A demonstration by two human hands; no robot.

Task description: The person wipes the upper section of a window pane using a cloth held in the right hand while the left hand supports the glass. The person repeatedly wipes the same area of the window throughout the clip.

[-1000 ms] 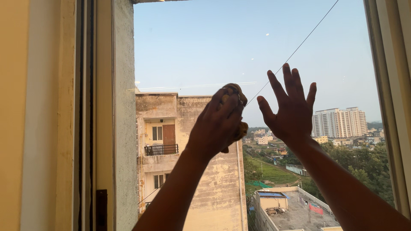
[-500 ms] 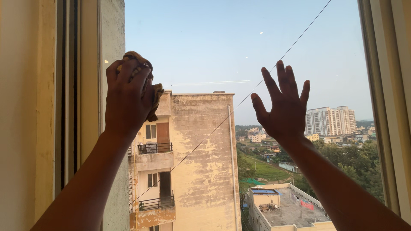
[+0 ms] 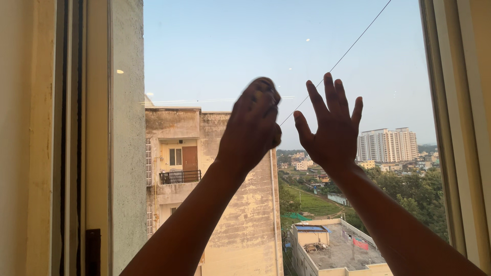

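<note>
— Against the pane [image 3: 215, 56], both hands are up: how's it handle?
— Glass: stiff, slick, fragile, so press evenly. Right hand [image 3: 330, 128] lies flat on it, fingers spread, holding nothing.
— And the left hand [image 3: 253, 125]?
— Blurred, curled at mid-pane; whether it grips anything, I can't tell.

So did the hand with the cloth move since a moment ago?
Yes. The left hand slid right across the glass, from near the window frame on the left to close beside the flat right hand.
</note>
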